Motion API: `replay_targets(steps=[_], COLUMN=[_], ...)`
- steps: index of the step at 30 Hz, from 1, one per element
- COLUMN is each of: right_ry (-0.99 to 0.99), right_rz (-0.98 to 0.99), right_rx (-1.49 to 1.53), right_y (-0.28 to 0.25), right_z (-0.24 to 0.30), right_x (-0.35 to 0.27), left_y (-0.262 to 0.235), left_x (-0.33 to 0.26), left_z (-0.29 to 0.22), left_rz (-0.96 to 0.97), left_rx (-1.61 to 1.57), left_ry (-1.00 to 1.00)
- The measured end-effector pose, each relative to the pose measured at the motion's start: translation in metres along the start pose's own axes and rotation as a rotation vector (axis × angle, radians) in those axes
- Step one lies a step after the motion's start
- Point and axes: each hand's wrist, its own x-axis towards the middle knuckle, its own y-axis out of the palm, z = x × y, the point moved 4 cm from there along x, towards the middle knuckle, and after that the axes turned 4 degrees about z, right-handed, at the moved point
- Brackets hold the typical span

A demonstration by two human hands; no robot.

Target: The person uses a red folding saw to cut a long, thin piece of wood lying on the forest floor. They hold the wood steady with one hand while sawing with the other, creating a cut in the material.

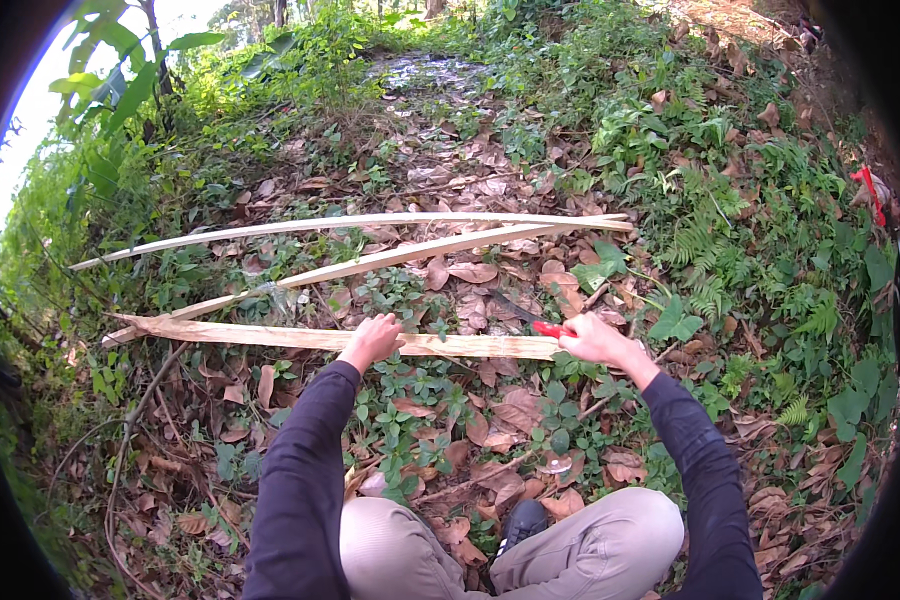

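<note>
A pale, rough-edged wooden board (470, 346) lies crosswise before me, its far-left end splintered. My left hand (373, 340) is closed over it near its middle. By the board's right end, my right hand (595, 338) grips a red-handled blade (515, 307). Its narrow dark blade points away and to the left, just beyond the board; I cannot tell whether it is a knife or a saw. Farther off lie two long pale wooden strips, a nearer strip (370, 264) and a farther strip (350, 222). They meet at the right, and the nearer one's left end reaches the board's splintered end.
Dry brown leaves (515, 410) and low green plants (395, 400) cover the ground. A bent thin branch (135, 420) runs beneath the board's left end. Ferns (710, 245) grow at the right, near a red object (870, 195). My bent knees (610, 530) and a dark shoe (523, 522) are close in front.
</note>
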Motion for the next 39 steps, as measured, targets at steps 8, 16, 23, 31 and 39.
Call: replay_targets(steps=[8, 16, 23, 31, 39], right_ry=[0.195, 0.245, 0.251, 0.301, 0.228], right_rz=[0.082, -0.079, -0.061, -0.403, -0.315], right_rx=[1.0, 1.441, 1.179, 0.678, 1.017], right_y=[0.133, 0.159, 0.202, 0.207, 0.226], right_z=[-0.059, -0.04, -0.053, -0.042, -0.027], right_x=[-0.025, -0.032, -0.071, -0.107, -0.102], left_y=[0.035, 0.031, 0.013, 0.007, -0.009], left_x=[0.01, 0.006, 0.011, 0.002, -0.009], left_z=[-0.001, -0.006, -0.002, -0.029, -0.044], left_rz=[0.095, -0.112, -0.055, -0.049, 0.032], left_rx=[0.074, 0.284, -0.086, 0.011, 0.035], left_ry=[-0.154, -0.071, -0.026, -0.081, -0.087])
